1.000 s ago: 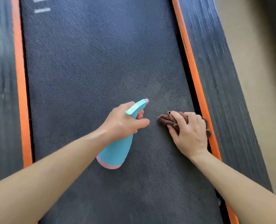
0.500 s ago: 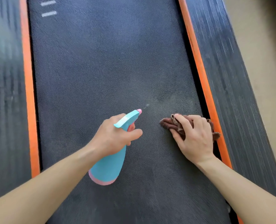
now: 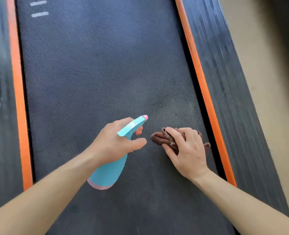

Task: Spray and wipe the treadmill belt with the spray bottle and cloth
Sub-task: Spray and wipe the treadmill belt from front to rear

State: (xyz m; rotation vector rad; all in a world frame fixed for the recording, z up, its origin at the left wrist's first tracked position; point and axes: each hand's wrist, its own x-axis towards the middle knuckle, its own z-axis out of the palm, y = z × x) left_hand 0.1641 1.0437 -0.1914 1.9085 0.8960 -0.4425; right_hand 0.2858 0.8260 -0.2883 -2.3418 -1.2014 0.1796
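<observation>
2 white dashes point(image 3: 39, 14) mark the treadmill belt point(image 3: 98, 65) at 11 o'clock. The left hand point(image 3: 114, 141) grips the blue spray bottle point(image 3: 109, 172), fingers wrapped round it, nozzle toward 1 o'clock. At its 3 o'clock the right hand point(image 3: 187, 150) clamps the brown cloth point(image 3: 159, 138) to the belt with curled fingers.

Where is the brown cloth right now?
Head view: the brown cloth sits bunched under the right hand on the treadmill belt, near its right orange strip, just right of the spray bottle.
</observation>
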